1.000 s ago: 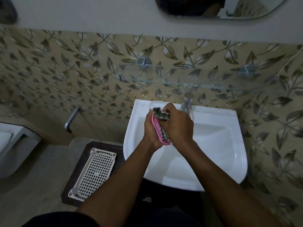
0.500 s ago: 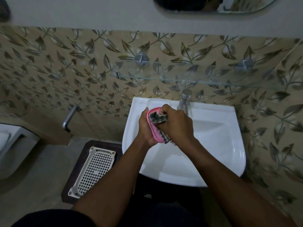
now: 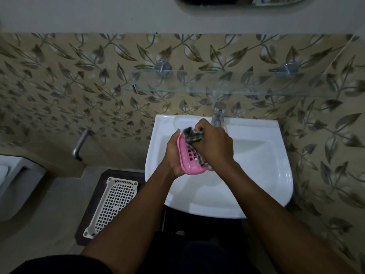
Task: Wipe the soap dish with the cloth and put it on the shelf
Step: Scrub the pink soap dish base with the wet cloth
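Above the sink's [image 3: 276, 175] back-left corner, the left hand [image 3: 173, 155] wraps the pink soap dish [image 3: 189, 157] by its rim. It looks like light, stiff plastic, probably slick, best held at the edges. The right hand [image 3: 213, 145] clenches the soft cloth [image 3: 192, 136] against it. The dish's slotted face shows more than before.

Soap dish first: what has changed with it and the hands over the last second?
The pink soap dish has turned in the left hand, from edge-on to showing its slotted inside. The right hand still presses the checked cloth against it. Nothing was let go; both hands remain over the white sink.
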Action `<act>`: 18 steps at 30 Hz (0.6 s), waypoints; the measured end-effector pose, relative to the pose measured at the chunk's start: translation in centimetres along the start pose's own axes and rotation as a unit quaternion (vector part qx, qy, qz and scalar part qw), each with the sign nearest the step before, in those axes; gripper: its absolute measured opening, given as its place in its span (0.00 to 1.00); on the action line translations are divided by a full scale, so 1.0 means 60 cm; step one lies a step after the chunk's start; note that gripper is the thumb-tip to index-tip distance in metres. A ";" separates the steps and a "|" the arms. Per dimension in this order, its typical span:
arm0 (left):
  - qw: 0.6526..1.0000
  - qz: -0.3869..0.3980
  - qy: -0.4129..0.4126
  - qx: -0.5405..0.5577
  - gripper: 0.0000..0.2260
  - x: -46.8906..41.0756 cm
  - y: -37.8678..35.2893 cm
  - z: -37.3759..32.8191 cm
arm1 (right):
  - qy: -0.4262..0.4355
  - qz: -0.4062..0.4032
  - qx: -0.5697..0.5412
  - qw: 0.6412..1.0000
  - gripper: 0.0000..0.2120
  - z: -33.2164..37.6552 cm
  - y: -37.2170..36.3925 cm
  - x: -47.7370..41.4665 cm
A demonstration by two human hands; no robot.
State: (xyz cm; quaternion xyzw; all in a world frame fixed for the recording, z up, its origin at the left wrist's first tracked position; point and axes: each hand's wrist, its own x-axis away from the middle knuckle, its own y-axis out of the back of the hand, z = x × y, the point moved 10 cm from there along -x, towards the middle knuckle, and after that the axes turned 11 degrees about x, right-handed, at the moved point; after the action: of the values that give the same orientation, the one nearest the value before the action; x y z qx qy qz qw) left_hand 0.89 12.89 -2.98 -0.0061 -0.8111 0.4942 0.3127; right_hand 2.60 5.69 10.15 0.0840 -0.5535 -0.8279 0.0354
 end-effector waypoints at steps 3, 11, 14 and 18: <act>1.000 0.009 -0.004 -0.007 0.26 0.003 -0.010 0.000 | 0.016 0.001 -0.022 1.000 0.09 0.019 -0.001 -0.002; 0.999 -0.026 0.009 -0.042 0.34 0.008 0.010 -0.002 | 0.096 0.035 0.054 0.993 0.09 0.027 -0.010 0.018; 0.997 -0.045 0.003 -0.068 0.31 0.009 0.006 -0.002 | 0.046 0.019 0.014 0.999 0.09 0.018 -0.002 0.000; 0.998 -0.038 -0.013 -0.043 0.33 0.013 0.011 -0.024 | 0.114 0.080 0.026 0.990 0.07 0.060 -0.015 0.025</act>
State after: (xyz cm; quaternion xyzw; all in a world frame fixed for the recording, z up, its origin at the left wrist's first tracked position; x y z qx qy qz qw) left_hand 0.80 14.59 -2.66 0.0173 -0.8355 0.4465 0.3199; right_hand 0.52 9.07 10.52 0.1345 -0.5718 -0.7929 0.1619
